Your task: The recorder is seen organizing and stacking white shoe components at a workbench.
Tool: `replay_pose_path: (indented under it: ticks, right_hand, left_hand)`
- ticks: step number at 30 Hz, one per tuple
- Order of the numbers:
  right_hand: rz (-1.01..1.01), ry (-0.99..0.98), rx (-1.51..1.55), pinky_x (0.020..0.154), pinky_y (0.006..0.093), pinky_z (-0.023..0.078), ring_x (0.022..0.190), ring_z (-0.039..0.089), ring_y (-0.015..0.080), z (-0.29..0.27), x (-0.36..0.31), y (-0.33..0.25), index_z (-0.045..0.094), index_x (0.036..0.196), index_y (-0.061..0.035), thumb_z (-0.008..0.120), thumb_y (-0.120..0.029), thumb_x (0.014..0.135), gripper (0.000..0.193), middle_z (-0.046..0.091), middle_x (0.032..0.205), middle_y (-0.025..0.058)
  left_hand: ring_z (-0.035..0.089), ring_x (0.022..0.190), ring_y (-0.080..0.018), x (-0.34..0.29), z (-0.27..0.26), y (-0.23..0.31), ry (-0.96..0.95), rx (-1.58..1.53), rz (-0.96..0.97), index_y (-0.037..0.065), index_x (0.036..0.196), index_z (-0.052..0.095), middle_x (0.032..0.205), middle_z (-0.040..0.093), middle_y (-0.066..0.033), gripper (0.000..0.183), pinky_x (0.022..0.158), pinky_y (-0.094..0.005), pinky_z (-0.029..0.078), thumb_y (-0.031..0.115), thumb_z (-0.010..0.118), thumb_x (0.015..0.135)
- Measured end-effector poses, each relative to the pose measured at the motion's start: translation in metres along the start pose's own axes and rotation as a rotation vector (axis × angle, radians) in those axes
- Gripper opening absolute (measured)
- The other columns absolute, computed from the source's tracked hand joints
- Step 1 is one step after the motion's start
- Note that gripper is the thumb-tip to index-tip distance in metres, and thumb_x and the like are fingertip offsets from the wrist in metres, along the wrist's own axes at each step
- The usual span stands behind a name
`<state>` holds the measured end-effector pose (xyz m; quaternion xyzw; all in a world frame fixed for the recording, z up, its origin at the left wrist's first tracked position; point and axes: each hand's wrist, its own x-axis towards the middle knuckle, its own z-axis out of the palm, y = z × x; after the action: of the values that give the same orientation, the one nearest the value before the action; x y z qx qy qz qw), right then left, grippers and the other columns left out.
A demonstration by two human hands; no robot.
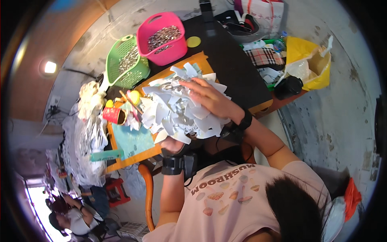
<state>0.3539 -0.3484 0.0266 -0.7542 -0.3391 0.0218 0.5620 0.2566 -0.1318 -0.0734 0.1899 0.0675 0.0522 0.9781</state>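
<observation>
Dark tabletop (242, 74) | 2 baskets (166, 58) | 1 white heap (175, 111) | right hand (209, 97) wide atop | left hand (172, 145) below, grip unclear

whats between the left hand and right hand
In the head view, a bulky cluster of white curved pieces lies between the left hand and right hand.

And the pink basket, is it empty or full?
Partly filled: a heap of small shiny pieces shows inside the pink basket, lying below its rim. How deep they go cannot be told.
</observation>
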Motion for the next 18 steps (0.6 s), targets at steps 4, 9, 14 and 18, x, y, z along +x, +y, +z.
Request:
replay_pose_path:
  ticks: [4,9,14,18]
  right_hand:
    - [0.076,-0.148,0.137,0.113,0.0358,0.024,0.136,0.037,0.0267,-0.016,0.016,-0.004,0.041,0.146,-0.0117,0.037,-0.03,0.103,0.047,0.041,0.144,0.0159]
    - [0.022,-0.081,0.199,0.108,0.0321,0.032,0.128,0.043,0.0251,-0.023,0.016,0.008,0.047,0.141,-0.0084,0.042,-0.035,0.102,0.047,0.046,0.138,0.0151]
    - [0.227,0.007,0.756,0.107,0.0291,0.034,0.124,0.047,0.0153,-0.033,-0.004,0.015,0.046,0.14,-0.0022,0.05,-0.035,0.099,0.052,0.049,0.137,0.0086]
    - [0.188,0.049,0.974,0.107,0.0282,0.033,0.128,0.045,0.0154,-0.029,-0.016,0.008,0.045,0.142,-0.0061,0.049,-0.032,0.099,0.05,0.047,0.14,0.0087]
  left_hand:
    - [0.05,0.124,-0.0338,0.004,0.0,0.004,-0.294,-0.078,-0.149,0.011,0.139,0.046,0.136,0.053,-0.0109,0.07,0.105,-0.0529,0.037,0.057,0.047,0.087]
    - [0.052,0.123,-0.0279,0.021,0.008,-0.017,0.028,0.117,0.099,0.011,0.137,0.047,0.132,0.056,-0.0088,0.058,0.105,-0.0439,0.04,0.047,0.044,0.092]
    - [0.059,0.114,-0.0247,0.018,0.087,-0.036,0.026,0.353,0.103,0.006,0.139,0.043,0.128,0.058,-0.0108,0.054,0.098,-0.0398,0.047,0.044,0.038,0.101]
    - [0.062,0.108,-0.0227,0.018,0.105,-0.029,-0.057,0.308,-0.102,0.01,0.137,0.046,0.122,0.062,-0.007,0.047,0.095,-0.037,0.05,0.04,0.043,0.101]
